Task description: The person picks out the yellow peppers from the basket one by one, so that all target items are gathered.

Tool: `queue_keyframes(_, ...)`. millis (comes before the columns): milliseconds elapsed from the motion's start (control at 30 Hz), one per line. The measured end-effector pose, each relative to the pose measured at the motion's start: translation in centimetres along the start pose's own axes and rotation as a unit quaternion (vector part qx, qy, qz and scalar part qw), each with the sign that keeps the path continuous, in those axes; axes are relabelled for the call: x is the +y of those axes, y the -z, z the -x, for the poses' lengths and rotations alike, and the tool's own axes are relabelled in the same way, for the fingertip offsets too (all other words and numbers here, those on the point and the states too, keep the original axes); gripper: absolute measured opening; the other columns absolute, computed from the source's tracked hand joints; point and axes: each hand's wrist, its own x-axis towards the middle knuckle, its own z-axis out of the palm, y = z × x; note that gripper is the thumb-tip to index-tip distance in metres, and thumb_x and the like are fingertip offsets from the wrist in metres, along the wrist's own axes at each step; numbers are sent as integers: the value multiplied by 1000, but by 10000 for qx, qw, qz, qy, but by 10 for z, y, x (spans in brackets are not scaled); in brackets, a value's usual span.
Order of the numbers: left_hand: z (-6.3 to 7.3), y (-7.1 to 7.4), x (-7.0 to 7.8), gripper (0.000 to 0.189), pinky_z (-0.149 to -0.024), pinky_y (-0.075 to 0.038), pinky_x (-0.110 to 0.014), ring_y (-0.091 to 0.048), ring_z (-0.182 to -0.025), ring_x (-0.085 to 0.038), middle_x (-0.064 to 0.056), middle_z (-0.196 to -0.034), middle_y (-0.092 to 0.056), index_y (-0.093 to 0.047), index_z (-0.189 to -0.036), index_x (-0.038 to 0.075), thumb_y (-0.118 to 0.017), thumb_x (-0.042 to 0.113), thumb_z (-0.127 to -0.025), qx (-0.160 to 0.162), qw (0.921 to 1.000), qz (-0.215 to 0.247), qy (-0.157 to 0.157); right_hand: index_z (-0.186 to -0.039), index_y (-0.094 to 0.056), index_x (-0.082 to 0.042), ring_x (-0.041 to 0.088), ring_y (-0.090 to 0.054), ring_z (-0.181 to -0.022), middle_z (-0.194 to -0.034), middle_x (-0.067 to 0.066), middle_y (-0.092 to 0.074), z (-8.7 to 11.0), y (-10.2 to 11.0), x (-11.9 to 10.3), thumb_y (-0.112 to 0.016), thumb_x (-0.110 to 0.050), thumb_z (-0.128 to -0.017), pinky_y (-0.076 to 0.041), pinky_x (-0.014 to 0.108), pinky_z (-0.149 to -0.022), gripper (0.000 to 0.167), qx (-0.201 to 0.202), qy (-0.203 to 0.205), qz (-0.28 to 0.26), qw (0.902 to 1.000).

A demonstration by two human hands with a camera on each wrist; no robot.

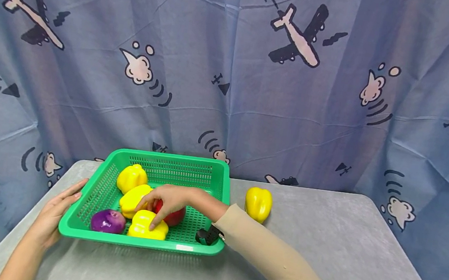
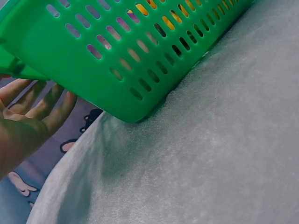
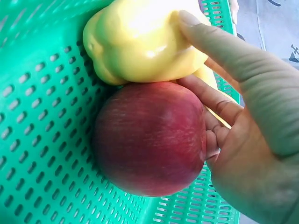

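Note:
My right hand (image 1: 171, 199) reaches into a green plastic basket (image 1: 138, 242) and holds a yellow bell pepper (image 1: 147, 227) near the front wall. In the right wrist view the thumb presses on that pepper (image 3: 140, 44), while the other fingers are partly hidden behind it. A red apple (image 3: 149, 140) lies right beside the pepper, under the palm. Outside the basket's left side, my left hand (image 1: 52, 216) touches the rim with fairly straight fingers. The left wrist view has this hand (image 2: 32, 112) just beneath the overhanging rim.
Two more yellow bell peppers, a rear one (image 1: 132, 178) and a middle one (image 1: 131, 201), lie in the basket with a purple onion (image 1: 108, 221). Another yellow bell pepper (image 1: 258, 204) stands on the grey table (image 1: 322, 238), right of the basket. A patterned blue curtain (image 1: 201, 61) hangs behind.

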Motion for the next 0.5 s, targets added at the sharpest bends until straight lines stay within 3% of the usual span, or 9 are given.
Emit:
queue_keyframes(333,0,0,-1,54,-84,-65,-26,-75,-103,-12,6,-130,-73,-68,-142,26,-29,1,-114,64,10000,-63,8,-140,-68,-14,5,-62,-103,-113,0,-72,-1,1,-1,-90,-21,-87,-52,14,-86,58,27,4,121,9999)
queue_keyframes(500,0,1,-1,54,-84,-65,-26,-75,-103,-12,5,-130,-73,-67,-143,26,-29,2,-114,55,10000,-57,12,-138,-68,-16,3,-62,-107,-121,1,-72,-1,0,0,-90,-20,-87,-52,14,-90,56,54,4,21,10000)
